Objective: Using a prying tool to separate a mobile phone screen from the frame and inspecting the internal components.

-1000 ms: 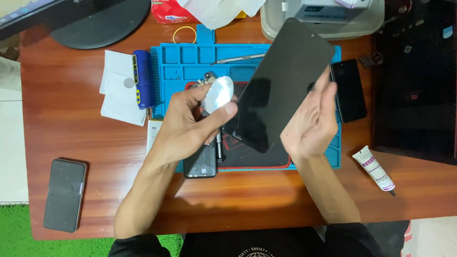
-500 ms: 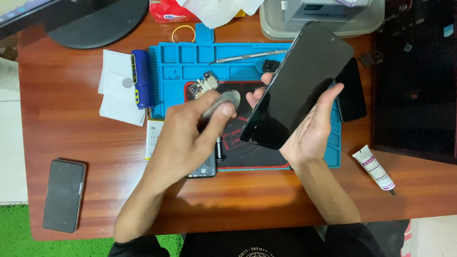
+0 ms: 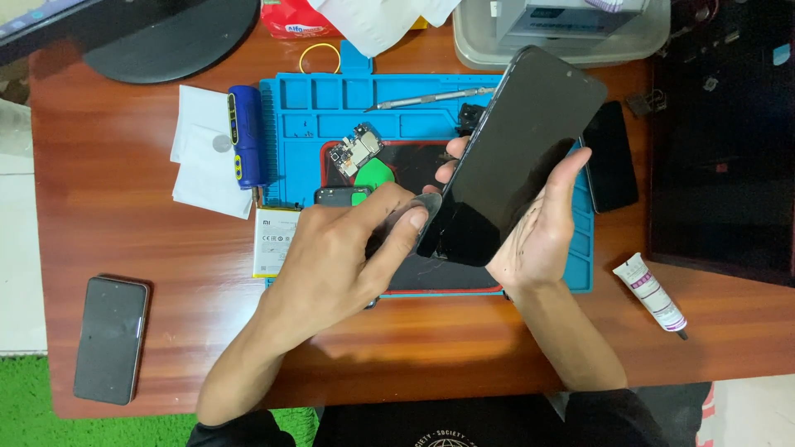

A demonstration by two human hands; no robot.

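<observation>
**Pick at the phone's edge**

On the reddish wooden counter, a dark phone lies far left, with a blue repair mat further in. My left hand pinches a thin translucent pick against the lower edge of the black phone. My right hand grips that phone, tilted above the mat. A white glue tube lies right.

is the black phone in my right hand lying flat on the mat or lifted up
Lifted up. The right hand holds the black phone tilted above the blue mat, while the left hand presses a thin pick against its edge.
</observation>
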